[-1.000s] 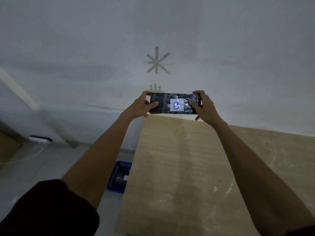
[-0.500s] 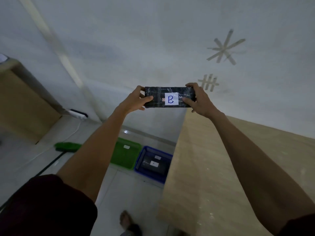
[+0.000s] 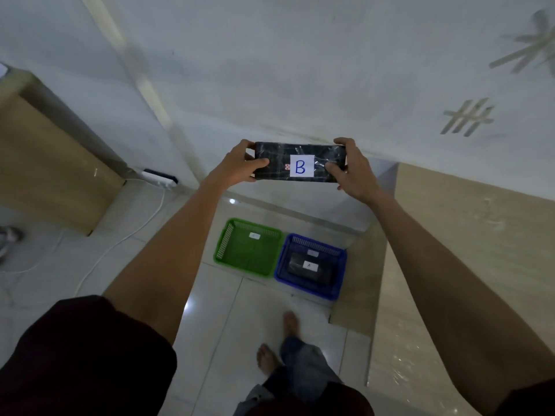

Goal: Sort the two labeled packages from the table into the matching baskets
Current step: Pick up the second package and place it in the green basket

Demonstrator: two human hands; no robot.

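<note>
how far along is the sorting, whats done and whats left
Done: the package marked A already lies in the blue basket. In hand: the left hand and right hand hold the B package up. Left: placing it, presumably in the empty green basket.

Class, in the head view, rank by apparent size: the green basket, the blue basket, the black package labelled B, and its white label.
1. Green plastic basket and blue plastic basket: about alike.
2. Black wrapped package marked B, though held nearer the camera.
3. White paper label.

We see a white power strip [image 3: 159, 178] by the wall, its cable [image 3: 126, 235] trailing over the floor tiles [image 3: 228, 310]. A cardboard box [image 3: 51, 163] stands at left. Tape marks [image 3: 468, 117] stick to the wall.
</note>
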